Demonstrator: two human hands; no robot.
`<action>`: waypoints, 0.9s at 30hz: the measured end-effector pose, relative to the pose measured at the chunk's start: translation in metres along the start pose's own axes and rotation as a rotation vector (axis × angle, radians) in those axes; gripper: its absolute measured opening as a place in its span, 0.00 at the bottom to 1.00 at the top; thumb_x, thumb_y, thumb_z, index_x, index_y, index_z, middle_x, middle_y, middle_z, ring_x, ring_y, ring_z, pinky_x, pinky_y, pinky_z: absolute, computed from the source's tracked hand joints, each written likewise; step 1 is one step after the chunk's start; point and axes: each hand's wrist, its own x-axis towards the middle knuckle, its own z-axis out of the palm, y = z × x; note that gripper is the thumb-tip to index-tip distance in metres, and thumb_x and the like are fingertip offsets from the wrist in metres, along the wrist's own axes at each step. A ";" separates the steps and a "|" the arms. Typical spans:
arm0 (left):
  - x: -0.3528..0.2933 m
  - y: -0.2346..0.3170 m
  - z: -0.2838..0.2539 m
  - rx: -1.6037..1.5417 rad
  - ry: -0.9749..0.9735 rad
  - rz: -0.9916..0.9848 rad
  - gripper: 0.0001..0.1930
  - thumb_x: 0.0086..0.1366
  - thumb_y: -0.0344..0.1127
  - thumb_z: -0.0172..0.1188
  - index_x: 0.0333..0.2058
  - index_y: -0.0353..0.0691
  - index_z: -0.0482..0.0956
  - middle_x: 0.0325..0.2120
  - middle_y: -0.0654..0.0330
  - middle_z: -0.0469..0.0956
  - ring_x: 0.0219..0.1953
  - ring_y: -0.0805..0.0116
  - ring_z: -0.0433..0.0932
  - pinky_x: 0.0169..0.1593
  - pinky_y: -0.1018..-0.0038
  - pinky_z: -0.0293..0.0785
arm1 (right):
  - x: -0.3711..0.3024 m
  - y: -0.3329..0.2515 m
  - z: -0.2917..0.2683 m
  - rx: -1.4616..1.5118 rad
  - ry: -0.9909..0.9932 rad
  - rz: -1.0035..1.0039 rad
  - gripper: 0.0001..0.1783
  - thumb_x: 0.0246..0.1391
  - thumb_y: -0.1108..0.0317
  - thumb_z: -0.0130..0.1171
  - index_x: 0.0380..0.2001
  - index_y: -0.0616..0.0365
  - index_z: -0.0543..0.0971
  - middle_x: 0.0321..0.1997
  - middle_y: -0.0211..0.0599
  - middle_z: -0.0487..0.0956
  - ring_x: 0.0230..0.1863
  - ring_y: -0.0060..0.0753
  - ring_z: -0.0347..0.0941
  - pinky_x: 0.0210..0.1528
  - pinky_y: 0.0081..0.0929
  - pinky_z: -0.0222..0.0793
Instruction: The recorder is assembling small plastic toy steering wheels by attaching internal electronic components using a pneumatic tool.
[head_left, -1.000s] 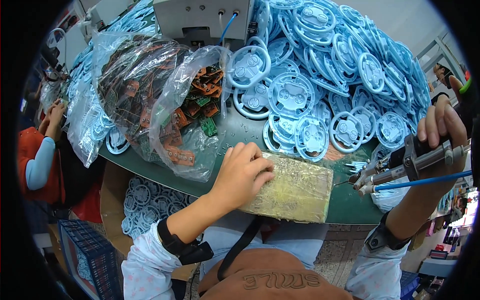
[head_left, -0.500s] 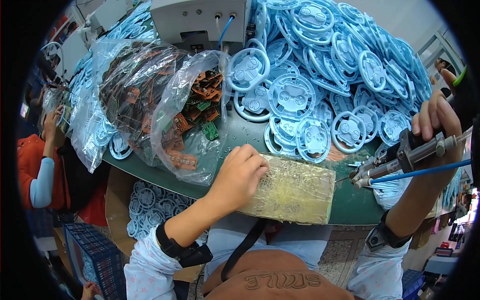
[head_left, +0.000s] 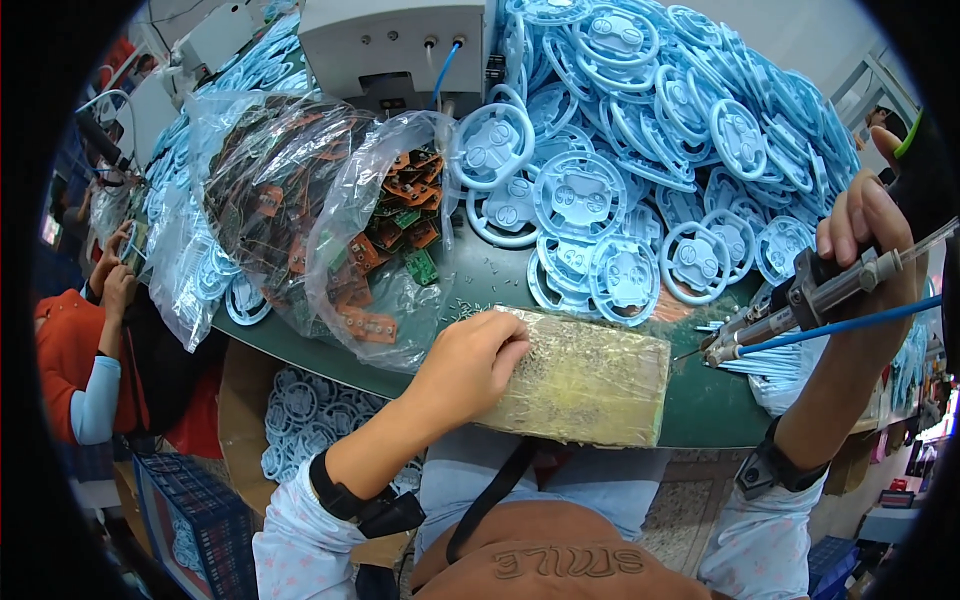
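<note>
My left hand [head_left: 474, 362] is closed, its fingers curled in at the left end of a flat block wrapped in yellowish tape [head_left: 590, 380]. Whatever its fingertips may hold is hidden. Small loose screws [head_left: 478, 308] are scattered on the green table just beyond that hand. At the right, my right hand [head_left: 862, 225] grips a powered screwdriver [head_left: 825, 292] with a metal feed tube and a blue hose. Its thin tip points left, close to the block's right end and apart from it.
Light-blue plastic steering-wheel-shaped parts [head_left: 580, 195] form a high heap at the back right. A clear bag of circuit boards [head_left: 415, 205] lies left, before a grey machine [head_left: 395, 40]. A box of blue parts [head_left: 300, 410] stands below the table [head_left: 690, 405]. Another person [head_left: 75, 355] works at far left.
My left hand has shifted slightly down and left at the block's edge. My right hand and the screwdriver have moved a little left. The other person's hands have changed position.
</note>
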 end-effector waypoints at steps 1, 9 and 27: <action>-0.002 0.000 0.001 0.004 -0.001 0.000 0.05 0.60 0.26 0.63 0.33 0.33 0.78 0.28 0.53 0.79 0.28 0.54 0.78 0.34 0.68 0.74 | 0.000 0.002 -0.003 0.003 0.002 -0.001 0.30 0.61 0.66 0.56 0.60 0.76 0.65 0.22 0.29 0.65 0.19 0.20 0.68 0.26 0.22 0.70; -0.001 0.000 0.015 0.291 0.007 0.169 0.05 0.56 0.27 0.64 0.32 0.35 0.78 0.30 0.55 0.71 0.35 0.55 0.75 0.38 0.63 0.73 | 0.002 0.013 -0.006 -0.034 -0.004 -0.078 0.18 0.62 0.66 0.54 0.51 0.68 0.77 0.24 0.30 0.69 0.22 0.22 0.71 0.25 0.23 0.70; 0.013 -0.027 -0.036 0.433 0.020 0.064 0.18 0.52 0.26 0.67 0.44 0.37 0.80 0.47 0.53 0.74 0.52 0.51 0.72 0.53 0.60 0.71 | 0.034 0.015 -0.039 -0.154 0.042 0.028 0.33 0.59 0.53 0.60 0.58 0.69 0.70 0.45 0.47 0.79 0.43 0.34 0.80 0.45 0.30 0.81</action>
